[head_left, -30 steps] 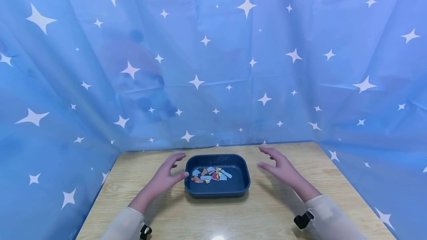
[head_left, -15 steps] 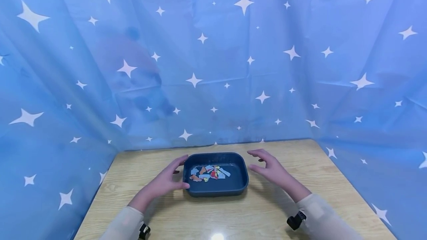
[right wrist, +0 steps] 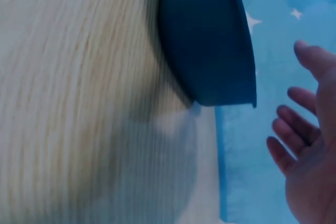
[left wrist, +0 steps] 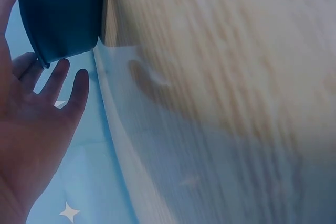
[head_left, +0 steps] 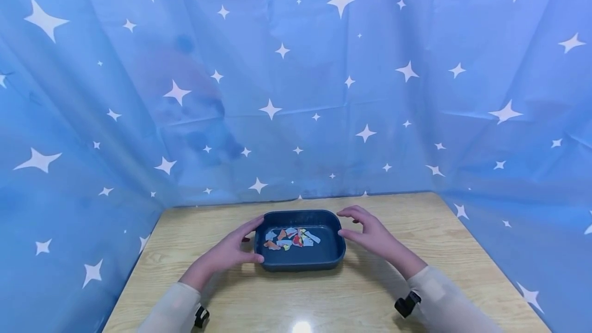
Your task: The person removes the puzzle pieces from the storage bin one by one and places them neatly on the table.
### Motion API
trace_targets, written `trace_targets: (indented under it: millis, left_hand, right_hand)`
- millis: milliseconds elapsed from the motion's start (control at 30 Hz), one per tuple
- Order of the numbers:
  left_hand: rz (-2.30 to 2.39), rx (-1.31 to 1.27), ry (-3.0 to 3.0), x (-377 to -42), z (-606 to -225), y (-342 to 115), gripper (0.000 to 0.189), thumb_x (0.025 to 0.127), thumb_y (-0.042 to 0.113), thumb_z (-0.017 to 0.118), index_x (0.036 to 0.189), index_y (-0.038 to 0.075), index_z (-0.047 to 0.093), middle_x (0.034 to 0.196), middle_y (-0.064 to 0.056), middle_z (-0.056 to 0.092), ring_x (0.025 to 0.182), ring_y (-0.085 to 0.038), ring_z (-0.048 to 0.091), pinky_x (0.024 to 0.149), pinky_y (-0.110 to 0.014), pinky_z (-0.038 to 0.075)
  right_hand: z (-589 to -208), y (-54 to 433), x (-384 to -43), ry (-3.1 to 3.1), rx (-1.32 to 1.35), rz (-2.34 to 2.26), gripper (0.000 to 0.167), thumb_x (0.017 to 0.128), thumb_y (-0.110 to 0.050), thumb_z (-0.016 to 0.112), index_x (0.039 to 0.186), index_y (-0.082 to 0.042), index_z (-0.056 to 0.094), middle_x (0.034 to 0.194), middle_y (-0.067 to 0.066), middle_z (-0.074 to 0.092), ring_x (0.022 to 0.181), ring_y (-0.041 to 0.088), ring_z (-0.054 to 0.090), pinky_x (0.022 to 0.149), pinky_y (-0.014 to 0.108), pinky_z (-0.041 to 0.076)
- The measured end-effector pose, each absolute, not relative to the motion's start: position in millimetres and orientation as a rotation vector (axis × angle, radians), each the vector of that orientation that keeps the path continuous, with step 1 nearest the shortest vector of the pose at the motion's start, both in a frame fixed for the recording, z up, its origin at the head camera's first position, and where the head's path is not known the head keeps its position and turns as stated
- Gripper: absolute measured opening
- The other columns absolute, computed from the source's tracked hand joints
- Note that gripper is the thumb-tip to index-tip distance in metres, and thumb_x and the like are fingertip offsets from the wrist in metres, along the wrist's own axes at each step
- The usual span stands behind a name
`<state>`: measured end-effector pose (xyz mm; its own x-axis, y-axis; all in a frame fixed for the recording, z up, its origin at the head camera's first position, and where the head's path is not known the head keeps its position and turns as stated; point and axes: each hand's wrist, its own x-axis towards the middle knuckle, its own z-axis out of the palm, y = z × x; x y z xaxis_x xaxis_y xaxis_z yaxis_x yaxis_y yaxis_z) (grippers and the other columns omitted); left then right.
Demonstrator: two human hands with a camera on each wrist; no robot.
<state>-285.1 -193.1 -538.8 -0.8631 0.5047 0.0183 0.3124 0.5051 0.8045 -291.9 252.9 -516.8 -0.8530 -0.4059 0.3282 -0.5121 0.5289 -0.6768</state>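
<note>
A dark blue rectangular tray (head_left: 300, 267) stands on the wooden table. Small flat cut-out pieces (head_left: 297, 241) in pale blue, orange, red and yellow lie in its left and middle part. My left hand (head_left: 227, 252) spans the tray's left end, thumb at the near corner and fingertips at the far one. In the left wrist view, the spread fingers (left wrist: 79, 95) show right at the rim. Across from it, my right hand (head_left: 372, 231) is by the right end, thumb tip close to the rim. The right wrist view shows its fingers (right wrist: 283, 153) loosely bent and apart from the tray.
A blue curtain (head_left: 296, 91) with white stars hangs behind the table and along both sides. The light wooden tabletop (head_left: 462, 261) extends around the tray. Small black devices (head_left: 407, 304) are worn at both wrists.
My right hand has moved left, closer to the tray's right end. My left hand has come in around the left end. The tray and its pieces have stayed in place.
</note>
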Motion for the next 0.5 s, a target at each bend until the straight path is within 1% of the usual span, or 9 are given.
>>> trace_targets:
  millis: [100, 167, 333, 500]
  left_hand:
    - [1.269, 0.690, 2.535, -286, -537, -193, 0.107, 0.094, 0.032, 0.092, 0.178, 0.030, 0.026, 0.184, 0.003, 0.019, 0.167, -0.035, 0.024, 0.126, -0.059, 0.038]
    - [1.259, 0.691, 2.537, -287, -536, -192, 0.107, 0.094, 0.033, 0.092, 0.178, 0.031, 0.026, 0.184, 0.001, 0.019, 0.167, -0.035, 0.024, 0.126, -0.060, 0.038]
    - [1.260, 0.690, 2.527, -289, -538, -192, 0.108, 0.095, 0.034, 0.092, 0.179, 0.029, 0.024, 0.185, -0.005, 0.018, 0.165, -0.040, 0.028, 0.126, -0.063, 0.037]
    - [1.274, 0.668, 2.512, -289, -539, -193, 0.109, 0.094, 0.034, 0.092, 0.179, 0.030, 0.023, 0.184, -0.001, 0.019, 0.163, -0.039, 0.033, 0.126, -0.063, 0.037]
  right_hand:
    - [-510, 245, -294, -2.630, 0.844, 1.182, 0.046, 0.102, -0.020, 0.083, 0.145, -0.008, 0.071, 0.145, 0.008, 0.066, 0.134, 0.035, 0.062, 0.106, 0.062, 0.055]
    - [-503, 239, -295, -2.674, 0.875, 1.121, 0.047, 0.102, -0.021, 0.085, 0.145, -0.010, 0.071, 0.146, 0.007, 0.065, 0.135, 0.034, 0.061, 0.109, 0.063, 0.054]
    - [-485, 222, -301, -2.869, 1.005, 0.863, 0.050, 0.101, -0.022, 0.086, 0.147, -0.014, 0.070, 0.148, 0.008, 0.063, 0.138, 0.032, 0.059, 0.113, 0.057, 0.053]
    - [-478, 204, -312, -2.987, 1.154, 0.656, 0.052, 0.100, -0.017, 0.086, 0.149, -0.013, 0.068, 0.148, 0.008, 0.062, 0.137, 0.031, 0.060, 0.114, 0.054, 0.053]
